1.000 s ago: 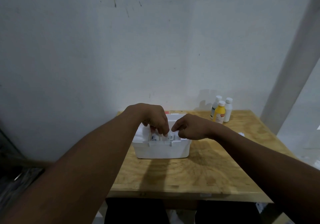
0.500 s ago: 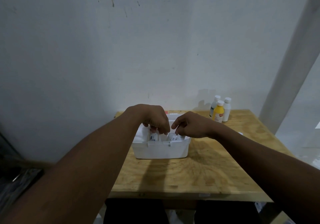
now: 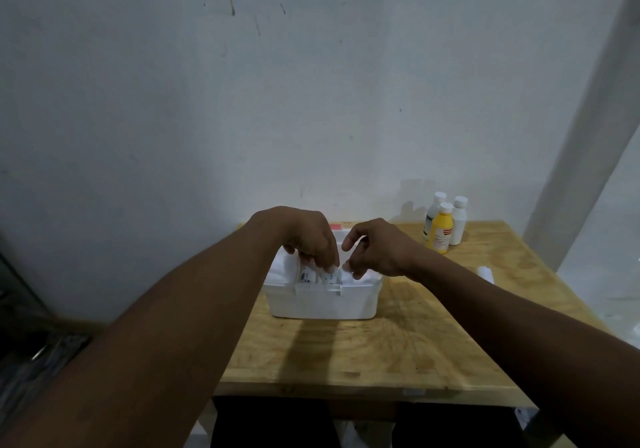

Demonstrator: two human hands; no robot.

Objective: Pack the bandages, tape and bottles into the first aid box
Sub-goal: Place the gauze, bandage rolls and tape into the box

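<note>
Both hands down in the white plastic first aid box (image 3: 323, 303), tucking small white packets (image 3: 317, 277).

Left hand (image 3: 311, 238) curled, fingertips (image 3: 330, 268) pinching or pressing a packet; right hand (image 3: 375, 251) loosely open, fingertips (image 3: 347, 266) just touching the contents, hold impossible to tell. Still unpacked: yellow plastic bottle (image 3: 441, 235) and two white capped bottles (image 3: 458, 220) upright at about two o'clock from the box, nearer the right hand; white roll (image 3: 485, 273) at three o'clock near the wooden table (image 3: 398, 350) edge.

Views: one, head-worn, wide-angle.
Facing: forward and slightly down, toward the wall (image 3: 311, 83) behind the table (image 3: 398, 350).
Nearness: forearms fill the lower corners; table's near edge low in frame, far edge at mid-height.
Shared: nothing, single view.
</note>
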